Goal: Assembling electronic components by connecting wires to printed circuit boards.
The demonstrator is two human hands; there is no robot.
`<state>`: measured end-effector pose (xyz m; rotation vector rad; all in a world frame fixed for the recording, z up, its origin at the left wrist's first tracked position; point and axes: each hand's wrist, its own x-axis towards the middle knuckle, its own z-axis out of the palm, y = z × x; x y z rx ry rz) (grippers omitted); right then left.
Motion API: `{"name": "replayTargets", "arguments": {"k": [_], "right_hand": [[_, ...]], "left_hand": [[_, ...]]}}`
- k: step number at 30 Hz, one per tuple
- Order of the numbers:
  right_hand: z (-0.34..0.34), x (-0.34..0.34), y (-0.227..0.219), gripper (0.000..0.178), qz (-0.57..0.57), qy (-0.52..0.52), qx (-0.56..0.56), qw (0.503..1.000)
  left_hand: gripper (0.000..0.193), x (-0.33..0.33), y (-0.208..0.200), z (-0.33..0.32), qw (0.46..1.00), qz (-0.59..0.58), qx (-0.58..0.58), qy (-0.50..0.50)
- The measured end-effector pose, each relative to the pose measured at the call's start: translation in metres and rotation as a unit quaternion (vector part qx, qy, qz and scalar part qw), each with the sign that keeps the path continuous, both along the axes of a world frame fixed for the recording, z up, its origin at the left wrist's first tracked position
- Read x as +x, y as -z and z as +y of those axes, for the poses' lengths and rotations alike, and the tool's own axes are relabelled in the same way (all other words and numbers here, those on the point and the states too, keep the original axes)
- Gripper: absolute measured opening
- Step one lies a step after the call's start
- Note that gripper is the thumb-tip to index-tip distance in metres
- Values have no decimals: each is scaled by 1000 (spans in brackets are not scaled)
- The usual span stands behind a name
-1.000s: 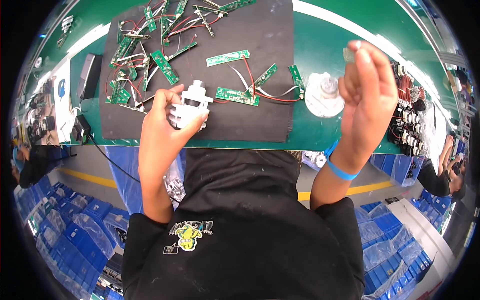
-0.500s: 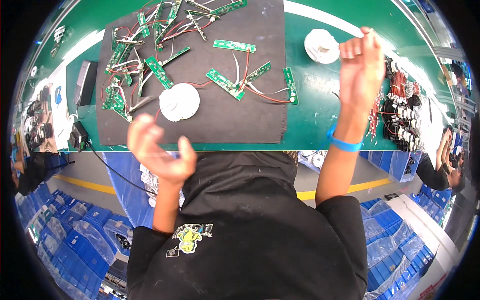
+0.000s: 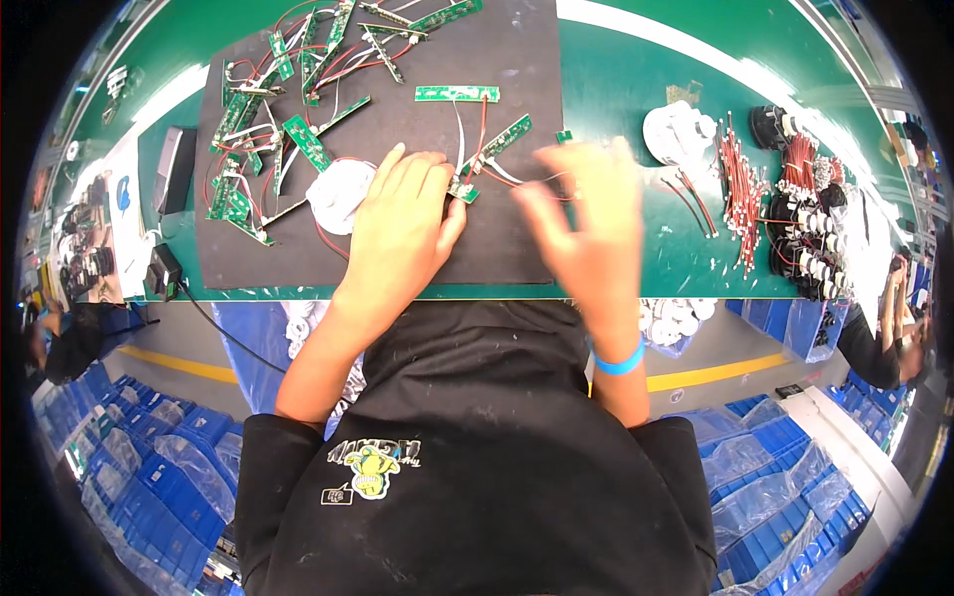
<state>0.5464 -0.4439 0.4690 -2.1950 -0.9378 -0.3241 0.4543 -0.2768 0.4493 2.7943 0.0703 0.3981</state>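
My left hand (image 3: 402,214) lies over the dark mat with its fingers stretched out, beside a white round plastic part (image 3: 338,197). Its thumb and forefinger are next to a green circuit board (image 3: 463,189), partly hidden under the hand. Blurred by motion, my right hand (image 3: 586,223) hovers over the mat's right edge, thumb apart from the fingers, nothing visible in it. Behind it, another small board (image 3: 564,137) is mostly covered. Red and white wires join these to a slanted board (image 3: 502,142) and a level board (image 3: 457,94) farther back.
Several wired circuit boards (image 3: 308,144) crowd the mat's (image 3: 497,258) left side. A second white round part (image 3: 678,134) stands on the green table (image 3: 616,60), near bundles of red wires (image 3: 740,199) and black-and-white parts (image 3: 800,243). A black adapter (image 3: 164,268) sits at the left edge.
My left hand has moved forward and right onto the boards. My right hand has come left and nearer from the right-hand white part, which now stands farther right and nearer.
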Motion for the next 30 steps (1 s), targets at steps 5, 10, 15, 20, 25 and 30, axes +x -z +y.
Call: {"name": "replayTargets", "arguments": {"k": [5,10,15,20,25,30], "right_hand": [[8,-3,35,18,10,-58,-34,998],[-4,0,22,27,10,-29,-46,998],[2,-4,17,29,68,-33,68,995],[7,-19,13,25,137,-25,145,980],[33,-18,6,17,142,-150,138,969],[106,-26,-14,27,-21,-341,96,935]], "left_hand": [[20,-10,-14,-4,962,-36,-253,-98],[18,-13,-14,-7,942,-18,-316,-112],[26,-14,-15,-6,965,-24,-247,-86],[33,-36,-66,9,968,-154,-174,-99],[46,-99,-112,40,883,-214,-402,-109],[43,-160,-110,79,884,-153,-423,-124]]}}
